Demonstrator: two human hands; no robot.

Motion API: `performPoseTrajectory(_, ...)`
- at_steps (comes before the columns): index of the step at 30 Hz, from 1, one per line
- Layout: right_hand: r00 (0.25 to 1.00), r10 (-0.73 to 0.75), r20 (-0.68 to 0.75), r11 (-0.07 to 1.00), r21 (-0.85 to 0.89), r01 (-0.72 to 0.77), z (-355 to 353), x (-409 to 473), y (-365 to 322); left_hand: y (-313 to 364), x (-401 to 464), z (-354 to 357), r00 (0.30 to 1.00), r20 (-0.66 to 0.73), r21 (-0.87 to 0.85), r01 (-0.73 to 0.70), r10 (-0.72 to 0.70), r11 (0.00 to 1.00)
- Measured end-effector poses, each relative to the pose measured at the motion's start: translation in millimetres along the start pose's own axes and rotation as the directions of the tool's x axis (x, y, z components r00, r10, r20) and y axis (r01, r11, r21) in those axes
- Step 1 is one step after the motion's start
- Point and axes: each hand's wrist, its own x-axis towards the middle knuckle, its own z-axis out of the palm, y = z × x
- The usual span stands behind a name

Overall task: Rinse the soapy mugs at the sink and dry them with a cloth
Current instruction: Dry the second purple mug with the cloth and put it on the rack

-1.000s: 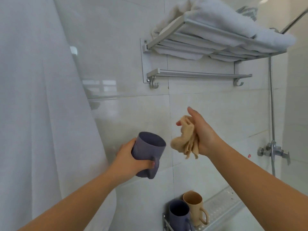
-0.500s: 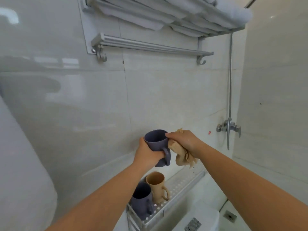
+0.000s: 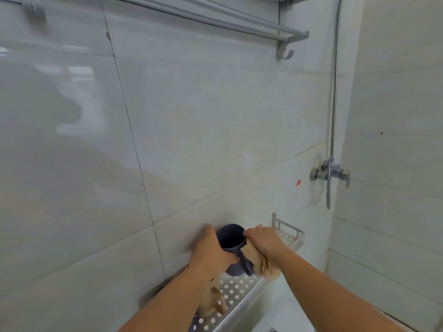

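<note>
White glossy wall tiles (image 3: 215,121) fill the view, with a towel rail (image 3: 215,19) at the top and a shower valve (image 3: 330,174) to the right. Above the perforated wall shelf (image 3: 242,297), the left hand (image 3: 211,254) grips a dark grey mug (image 3: 231,238) around its body. The right hand (image 3: 263,240) holds a tan cloth (image 3: 261,265) bunched against the mug's rim and handle. A tan mug (image 3: 215,304) stands on the shelf's near end, partly hidden by the left forearm.
</note>
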Motion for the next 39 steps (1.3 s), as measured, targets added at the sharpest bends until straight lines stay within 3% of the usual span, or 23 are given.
performPoseTrajectory(2, 0.999, 0.028, 0.021, 1.0, 0.004, -0.028, 5.6, 7.4, 12.0, -3.9, 3.4, 4.2, 0.999, -0.044, 0.227, 0.023, -0.013, 0.974)
performPoseTrajectory(5, 0.997, 0.05, 0.051, 0.999, -0.023, -0.049, 12.3, 16.0, 23.4, -6.8, 5.5, 10.6, 0.998, -0.055, 0.517, 0.015, 0.016, 0.856)
performPoseTrajectory(9, 0.994, 0.075, 0.076, 0.995, -0.072, -0.069, 18.8, 20.0, 32.6, -10.7, 6.8, 17.6, 0.999, -0.033, 0.687, 0.003, 0.027, 0.726)
performPoseTrajectory(15, 0.989, 0.03, 0.143, 0.965, -0.262, 0.008, 21.9, 24.2, 40.1, -15.4, 3.0, 26.4, 0.998, -0.058, 0.738, 0.021, 0.032, 0.674)
performPoseTrajectory(21, 0.994, 0.037, 0.104, 0.978, -0.206, -0.015, 23.8, 24.6, 47.3, -15.9, -3.8, 30.0, 0.993, -0.105, 0.779, 0.049, 0.053, 0.625)
performPoseTrajectory(26, 0.998, -0.056, 0.024, 0.958, -0.279, 0.061, 15.0, 10.0, 19.5, -7.3, -17.0, 9.7, 0.988, -0.092, 0.718, -0.021, 0.124, 0.696)
performPoseTrajectory(29, 0.995, -0.093, 0.029, 0.982, -0.164, 0.096, 6.3, -4.2, -14.3, 10.4, -22.3, -13.4, 0.994, -0.067, 0.556, -0.031, 0.082, 0.83)
performPoseTrajectory(31, 0.993, -0.074, 0.088, 0.994, -0.071, 0.081, 2.4, -17.8, -43.8, 28.6, -29.4, -33.8, 0.996, -0.075, 0.183, 0.055, -0.042, 0.981)
performPoseTrajectory(32, 0.989, -0.056, 0.14, 0.998, -0.025, 0.06, 1.2, -26.3, -59.9, 39.3, -33.8, -46.6, 0.991, -0.025, -0.069, 0.129, -0.131, 0.989)
performPoseTrajectory(34, 0.968, -0.035, 0.248, 0.995, 0.103, 0.01, 0.1, -46.4, -93.1, 54.7, -46.8, -76.9, 0.966, 0.176, -0.493, 0.251, -0.188, 0.833)
performPoseTrajectory(35, 0.955, -0.047, 0.294, 0.984, 0.178, -0.006, 0.1, -57.0, -109.4, 59.2, -54.7, -93.4, 0.957, 0.256, -0.599, 0.269, -0.138, 0.754)
performPoseTrajectory(37, 0.93, -0.111, 0.35, 0.958, 0.287, 0.006, 1.3, -81.5, -143.4, 67.2, -75.9, -126.2, 0.964, 0.265, -0.656, 0.192, -0.016, 0.73)
performPoseTrajectory(39, 0.912, -0.182, 0.368, 0.937, 0.347, 0.047, 3.2, -108.9, -175.3, 76.4, -96.3, -156.3, 0.993, 0.115, -0.634, 0.048, 0.033, 0.772)
